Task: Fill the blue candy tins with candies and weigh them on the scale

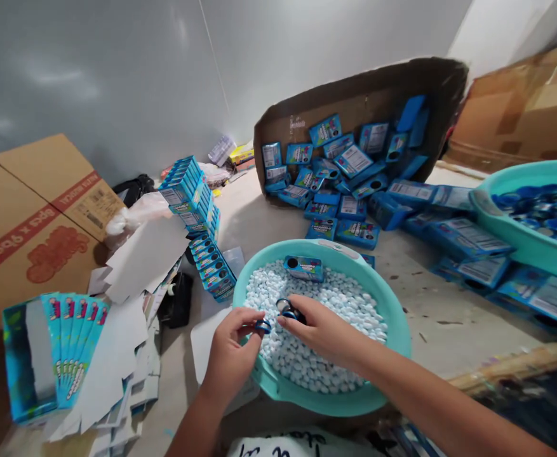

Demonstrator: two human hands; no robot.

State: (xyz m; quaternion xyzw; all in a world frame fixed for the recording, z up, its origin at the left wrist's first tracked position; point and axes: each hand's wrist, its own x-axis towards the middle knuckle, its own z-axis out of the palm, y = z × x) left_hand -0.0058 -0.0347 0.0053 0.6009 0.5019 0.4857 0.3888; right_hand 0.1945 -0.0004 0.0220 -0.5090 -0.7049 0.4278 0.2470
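A teal basin [399, 324] full of small white candies [326, 355] stands right in front of me. Over its left side my left hand [237, 339] pinches a small round blue tin [262, 326] between thumb and fingers. Close beside it, my right hand [314, 324] grips another dark blue round tin [288, 309] with a shiny rim. Whether that hand holds more than one tin I cannot tell. A blue printed candy box [303, 268] lies on the candies behind my hands.
A tipped carton [364, 95] spills blue boxes [354, 160] behind the basin. At right, a second teal basin [507, 219] holds blue round pieces. Stacked small boxes [192, 197], white sheets [116, 362] and an open blue display box [28, 362] occupy the left.
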